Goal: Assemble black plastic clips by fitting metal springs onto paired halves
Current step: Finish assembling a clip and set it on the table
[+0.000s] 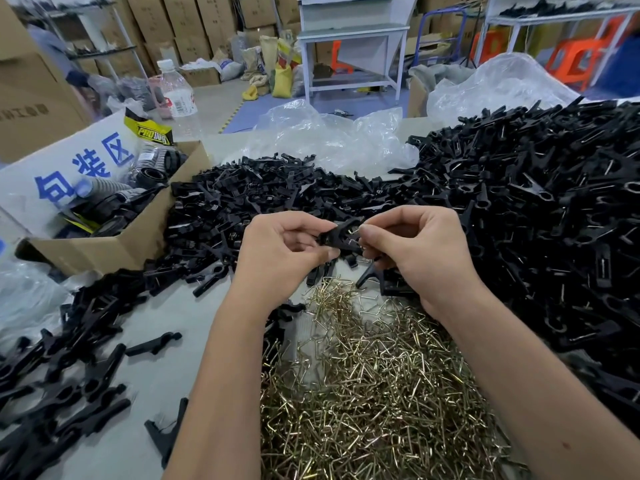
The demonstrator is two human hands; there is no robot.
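Observation:
A black plastic clip [341,233], two halves paired in a V, is held up between both hands above the table. My left hand [287,251] pinches its left end with curled fingers. My right hand [412,244] pinches its right side, where a thin metal spring [355,237] shows at the fingertips. Below my wrists lies a heap of brass-coloured metal springs [374,382]. Loose black clip halves [263,199] are piled behind my hands.
A big mound of black clips with springs [540,209] fills the right side. More black pieces [69,362] lie at the left. An open cardboard box [138,233] stands at the left, clear plastic bags [332,136] and a water bottle [176,88] behind.

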